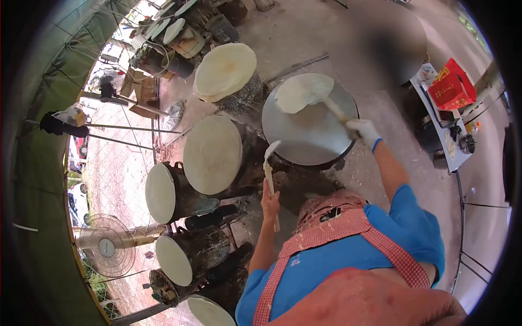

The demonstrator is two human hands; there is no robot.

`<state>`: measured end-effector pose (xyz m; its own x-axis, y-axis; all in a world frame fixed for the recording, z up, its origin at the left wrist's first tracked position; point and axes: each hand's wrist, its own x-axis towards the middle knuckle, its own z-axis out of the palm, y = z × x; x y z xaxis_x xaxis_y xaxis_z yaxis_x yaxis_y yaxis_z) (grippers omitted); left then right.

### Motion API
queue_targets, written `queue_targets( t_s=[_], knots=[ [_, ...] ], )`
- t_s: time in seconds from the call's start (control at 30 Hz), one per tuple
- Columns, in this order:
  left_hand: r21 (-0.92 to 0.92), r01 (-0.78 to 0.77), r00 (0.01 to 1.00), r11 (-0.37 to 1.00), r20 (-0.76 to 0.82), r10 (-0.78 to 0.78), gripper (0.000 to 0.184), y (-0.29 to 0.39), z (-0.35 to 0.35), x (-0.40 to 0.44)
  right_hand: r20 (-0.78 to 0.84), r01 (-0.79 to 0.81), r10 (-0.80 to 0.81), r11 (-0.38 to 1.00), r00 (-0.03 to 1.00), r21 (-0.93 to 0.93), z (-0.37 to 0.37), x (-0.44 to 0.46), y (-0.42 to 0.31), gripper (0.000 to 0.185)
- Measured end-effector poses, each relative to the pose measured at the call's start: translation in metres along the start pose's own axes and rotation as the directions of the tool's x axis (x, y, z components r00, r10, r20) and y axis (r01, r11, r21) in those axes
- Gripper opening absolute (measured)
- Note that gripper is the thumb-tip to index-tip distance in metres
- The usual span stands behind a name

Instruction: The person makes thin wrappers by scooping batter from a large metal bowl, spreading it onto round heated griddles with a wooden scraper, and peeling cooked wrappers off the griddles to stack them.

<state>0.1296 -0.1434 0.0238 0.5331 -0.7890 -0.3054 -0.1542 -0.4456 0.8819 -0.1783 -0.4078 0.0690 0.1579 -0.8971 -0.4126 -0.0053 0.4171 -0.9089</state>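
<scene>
My right hand, in a white glove with a blue band at the wrist, is closed round the handle of a wooden spreader. The spreader reaches over a large round griddle to a pale patch of batter on its far half. Where the tool ends and the batter begins is hard to make out. My left hand is bare and wrapped round the light handle of a long tool with a curved white head. That tool is held upright beside the griddle's left edge, and its exact kind is unclear.
Left of the griddle stand several drum-like stands with pale round tops, one bearing a stack of flat rounds. A fan stands at far left. On the right, a side table carries a red bag and a small pot.
</scene>
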Motion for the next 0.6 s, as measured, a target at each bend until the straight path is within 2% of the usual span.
queue_targets(
  t_s=[0.03,0.07,0.1,0.13,0.17,0.23,0.27,0.33,0.37,0.43,0.47,0.53,0.6],
  knots=[
    [-0.113,0.050,0.999,0.992,0.000,-0.050,0.067,-0.001,0.002,-0.001,0.120,-0.067,0.065,0.998,0.991,0.008,0.011,0.000,0.007,0.024],
    [-0.115,0.055,0.998,0.992,-0.005,-0.056,0.067,-0.002,0.005,-0.003,0.241,-0.134,0.129,0.991,0.962,0.003,0.022,0.001,0.015,0.023],
    [-0.201,0.061,0.998,0.978,-0.012,-0.065,0.067,-0.003,0.005,-0.011,0.362,-0.205,0.196,0.979,0.911,-0.013,0.028,0.002,0.024,0.023],
    [-0.286,0.059,0.997,0.956,-0.024,-0.069,0.068,-0.005,0.005,-0.017,0.364,-0.194,0.177,0.981,0.914,0.009,0.017,0.011,0.033,0.027],
    [-0.289,0.058,0.997,0.956,-0.041,-0.072,0.068,-0.008,0.005,-0.027,0.380,-0.193,0.178,0.981,0.908,0.003,-0.005,0.024,0.035,0.027],
    [-0.321,0.062,0.994,0.945,-0.065,-0.087,0.069,-0.010,0.003,-0.041,0.336,-0.013,0.059,0.990,0.940,-0.138,-0.037,0.062,0.032,0.032],
    [-0.317,0.059,0.993,0.947,-0.080,-0.088,0.069,-0.002,0.002,-0.046,0.350,-0.012,0.059,0.991,0.935,-0.134,-0.029,0.073,0.021,0.032],
    [-0.328,0.249,0.957,0.911,-0.059,-0.283,0.069,0.016,0.005,-0.066,0.298,-0.078,0.072,0.997,0.952,0.008,-0.012,0.076,-0.004,0.034],
    [-0.330,0.259,0.953,0.908,-0.063,-0.295,0.069,0.018,0.007,-0.071,0.303,-0.088,0.083,0.996,0.949,0.002,0.002,0.065,-0.007,0.034],
    [-0.460,0.318,0.933,0.829,-0.004,-0.361,0.069,0.020,0.010,-0.074,0.349,-0.203,0.268,0.956,0.898,-0.213,0.027,0.037,-0.008,0.032],
    [-0.471,0.319,0.930,0.822,-0.009,-0.367,0.069,0.018,0.011,-0.077,0.404,-0.238,0.312,0.945,0.860,-0.222,0.022,0.038,0.000,0.032],
    [-0.548,0.365,0.911,0.752,0.045,-0.409,0.068,0.012,0.011,-0.086,0.409,-0.196,0.287,0.948,0.866,-0.251,-0.010,0.055,-0.001,0.031],
    [-0.557,0.377,0.904,0.740,0.049,-0.425,0.068,0.018,0.011,-0.096,0.416,-0.114,0.217,0.959,0.883,-0.259,-0.028,0.076,-0.004,0.031]
  ],
)
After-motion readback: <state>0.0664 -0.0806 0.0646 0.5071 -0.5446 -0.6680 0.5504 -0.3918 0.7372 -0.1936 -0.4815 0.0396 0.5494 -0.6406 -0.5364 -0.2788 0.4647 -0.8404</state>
